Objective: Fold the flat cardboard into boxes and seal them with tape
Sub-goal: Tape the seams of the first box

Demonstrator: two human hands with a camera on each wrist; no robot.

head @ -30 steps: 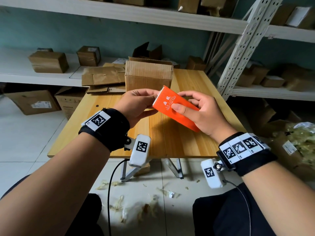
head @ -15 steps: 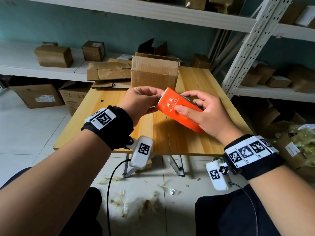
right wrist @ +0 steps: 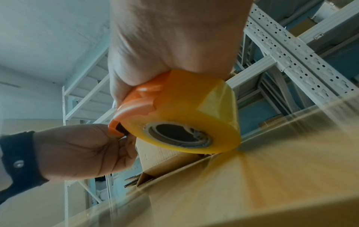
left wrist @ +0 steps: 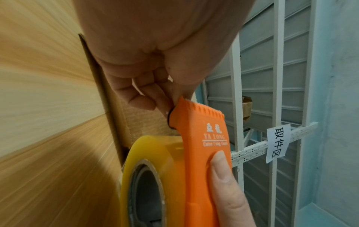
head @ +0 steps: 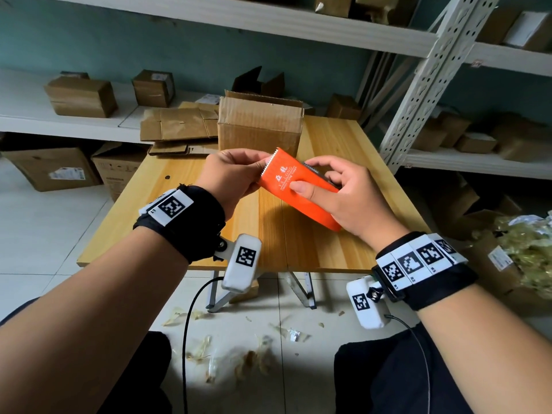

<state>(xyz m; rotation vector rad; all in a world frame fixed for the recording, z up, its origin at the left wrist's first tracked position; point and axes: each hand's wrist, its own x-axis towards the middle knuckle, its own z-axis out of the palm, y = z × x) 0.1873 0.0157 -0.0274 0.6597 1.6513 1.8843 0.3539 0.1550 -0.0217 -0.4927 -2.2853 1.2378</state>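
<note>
An orange tape dispenser (head: 298,189) with a yellow roll of tape (right wrist: 184,115) hangs above the wooden table (head: 328,249). My right hand (head: 313,182) grips it, thumb on the printed orange cover (left wrist: 213,138) and fingers round the far side. My left hand (head: 257,171) pinches its toothed front end (left wrist: 204,110); whether a loose end of tape lies between those fingertips is hidden. Behind the hands an open-topped cardboard box (head: 260,124) stands on the table. Flat cardboard sheets (head: 179,124) lie to its left.
A white perforated rack upright (head: 424,85) rises right of the table. Shelves (head: 59,124) behind and to the right carry small brown boxes. Larger cartons (head: 53,168) sit on the floor at left, and tape scraps (head: 239,360) litter the tiles near my knees.
Both hands keep their hold on the dispenser, which has barely shifted. The view has dropped slightly toward the table.
</note>
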